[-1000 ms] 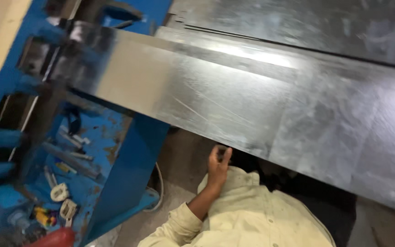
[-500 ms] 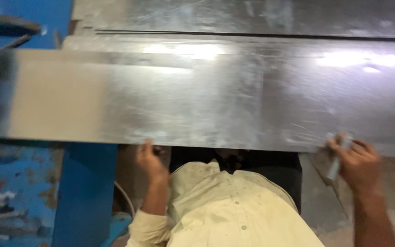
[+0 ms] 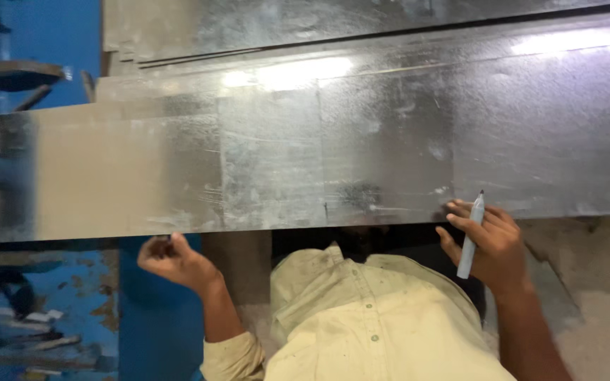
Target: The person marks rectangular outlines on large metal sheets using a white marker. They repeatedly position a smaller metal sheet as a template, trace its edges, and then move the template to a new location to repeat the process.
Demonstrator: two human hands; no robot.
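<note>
Nearest the camera is the person's pale cream buttoned shirt [image 3: 383,324]. Just beyond it, the left hand [image 3: 174,259] curls its fingers under the near edge of the long, flat, grey galvanised metal sheet [image 3: 305,162], gripping it. The right hand [image 3: 488,243] is closed around a slim light-blue marker pen [image 3: 470,236], tip up and touching the same edge. The sheet lies across the surface. Farther left stands a blue metal frame [image 3: 44,32].
</note>
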